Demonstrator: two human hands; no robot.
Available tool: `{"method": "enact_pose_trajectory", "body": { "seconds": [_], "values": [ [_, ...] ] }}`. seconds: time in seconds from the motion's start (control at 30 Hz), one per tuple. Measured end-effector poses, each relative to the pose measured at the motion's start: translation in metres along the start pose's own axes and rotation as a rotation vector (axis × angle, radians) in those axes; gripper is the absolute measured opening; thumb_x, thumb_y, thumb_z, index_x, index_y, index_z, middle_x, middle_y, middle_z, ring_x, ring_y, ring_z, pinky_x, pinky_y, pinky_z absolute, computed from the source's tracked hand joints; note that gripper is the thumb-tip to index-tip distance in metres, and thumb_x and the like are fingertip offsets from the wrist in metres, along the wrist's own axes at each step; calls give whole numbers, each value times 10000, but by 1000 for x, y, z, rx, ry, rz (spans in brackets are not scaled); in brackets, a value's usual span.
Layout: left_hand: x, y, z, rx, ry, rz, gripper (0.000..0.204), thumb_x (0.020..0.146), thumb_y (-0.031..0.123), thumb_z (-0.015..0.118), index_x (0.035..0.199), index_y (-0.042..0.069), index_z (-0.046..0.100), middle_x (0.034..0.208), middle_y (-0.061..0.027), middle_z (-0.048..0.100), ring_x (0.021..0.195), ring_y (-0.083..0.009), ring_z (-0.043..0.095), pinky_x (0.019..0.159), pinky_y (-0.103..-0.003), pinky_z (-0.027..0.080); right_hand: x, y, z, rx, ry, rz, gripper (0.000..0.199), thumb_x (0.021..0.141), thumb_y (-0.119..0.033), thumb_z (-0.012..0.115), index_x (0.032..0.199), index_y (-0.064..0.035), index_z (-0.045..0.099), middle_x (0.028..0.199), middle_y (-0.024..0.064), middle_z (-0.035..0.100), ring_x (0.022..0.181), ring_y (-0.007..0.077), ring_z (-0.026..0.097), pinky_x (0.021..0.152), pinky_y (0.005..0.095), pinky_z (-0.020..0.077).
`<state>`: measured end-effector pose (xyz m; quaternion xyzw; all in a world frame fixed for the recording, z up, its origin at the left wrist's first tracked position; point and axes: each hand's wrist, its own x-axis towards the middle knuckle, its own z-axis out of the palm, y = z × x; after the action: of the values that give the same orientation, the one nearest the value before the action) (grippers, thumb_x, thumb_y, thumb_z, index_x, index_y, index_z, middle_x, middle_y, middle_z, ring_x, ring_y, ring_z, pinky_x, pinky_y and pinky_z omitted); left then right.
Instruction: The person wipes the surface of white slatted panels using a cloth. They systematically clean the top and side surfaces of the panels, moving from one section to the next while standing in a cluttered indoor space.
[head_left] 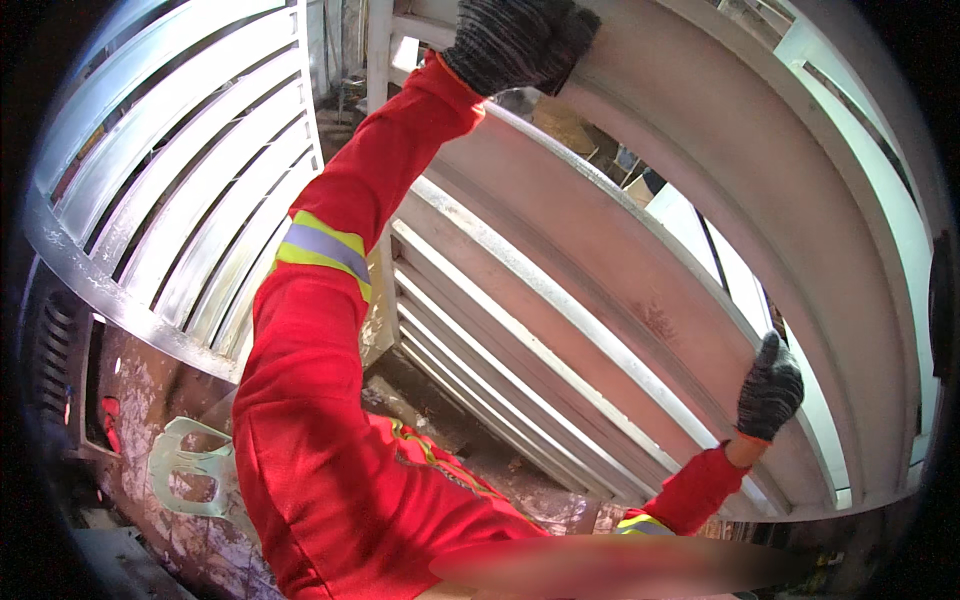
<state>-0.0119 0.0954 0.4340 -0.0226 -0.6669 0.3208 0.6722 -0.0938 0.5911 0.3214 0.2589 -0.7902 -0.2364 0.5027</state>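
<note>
My left hand [520, 45], in a dark knit glove, is raised at the top against a wide pale metal slat [700, 130]. Its fingers are closed, and a dark edge shows beneath them; what they hold is too hidden to name. Lower right, my right hand [770, 390], gloved alike, is closed round the edge of a slat [640, 270], thumb pointing up. Both slats belong to a large slatted metal frame. Red sleeves with yellow and silver bands cover my arms.
Another slatted metal panel [190, 150] stands at the left in bright light. A pale green plastic chair [190, 465] is on the stained ground below it. Through the gaps between slats, sunlit things show beyond the frame.
</note>
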Motion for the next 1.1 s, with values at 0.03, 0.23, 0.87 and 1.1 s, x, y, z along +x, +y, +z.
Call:
{"method": "enact_pose_trajectory", "body": {
  "seconds": [0.03,0.23,0.87,1.1],
  "values": [
    [-17,-19,19,49,97,-7,134,693,227,629,710,97,603,629,-73,556,607,-240,562,591,-385,459,10,-15,8,35,-61,72,298,941,-230,424,1214,-126,486,774,95,640,570,251,593,487,365,464],
    [-46,-28,36,-50,-306,-105,248,778,265,570,943,85,614,940,-88,588,892,-252,548,780,-447,425,20,-31,-13,167,-121,451,315,934,-341,453,1064,-93,597,727,102,658,531,282,594,507,378,474],
    [-4,47,14,-482,-247,-55,213,808,345,588,873,155,657,850,-51,645,789,-251,609,715,-407,467,21,-38,-14,200,113,551,509,937,-446,377,726,-107,692,587,93,614,493,284,573,460,396,444],
    [-86,-29,58,-528,-220,-389,252,769,318,606,947,143,645,929,-73,634,879,-266,580,785,-426,432,21,-40,-5,41,136,474,457,938,-409,421,617,-133,595,570,47,574,488,226,542,468,349,431]
  ]
}}
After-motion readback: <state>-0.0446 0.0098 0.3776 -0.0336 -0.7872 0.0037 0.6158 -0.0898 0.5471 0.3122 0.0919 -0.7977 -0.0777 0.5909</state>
